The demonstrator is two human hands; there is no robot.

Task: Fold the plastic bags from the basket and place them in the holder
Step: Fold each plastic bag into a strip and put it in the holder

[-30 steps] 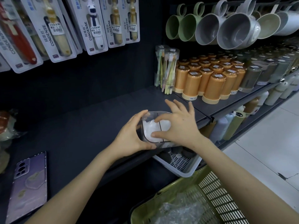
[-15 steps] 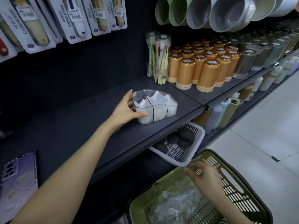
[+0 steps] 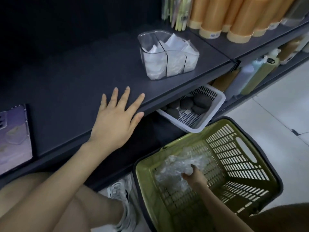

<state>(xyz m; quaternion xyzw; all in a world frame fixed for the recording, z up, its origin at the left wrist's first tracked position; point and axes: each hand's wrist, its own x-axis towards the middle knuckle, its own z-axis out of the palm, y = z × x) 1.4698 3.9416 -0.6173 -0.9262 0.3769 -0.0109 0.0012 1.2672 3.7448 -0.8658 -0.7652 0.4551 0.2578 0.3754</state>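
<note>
A clear plastic holder (image 3: 168, 54) with dividers stands on the dark shelf (image 3: 70, 84), with folded white bags in its compartments. Down on the floor sits an olive green basket (image 3: 234, 158) with crumpled clear plastic bags (image 3: 173, 166) inside. My right hand (image 3: 192, 176) reaches into the basket and its fingers curl round the crumpled plastic. My left hand (image 3: 117, 119) rests flat on the shelf's front edge, fingers spread, well left of and nearer than the holder.
A phone in a purple case (image 3: 13, 136) lies at the shelf's left end. Orange canisters (image 3: 237, 17) and a toothbrush pack stand behind the holder. A white basket (image 3: 215, 104) of dark stones sits under the shelf. My knee and shoe (image 3: 123, 203) are beside the green basket.
My left hand let go of the holder and dropped flat onto the shelf edge. My right hand went down into the green basket and took hold of the plastic. The view tilted down.
</note>
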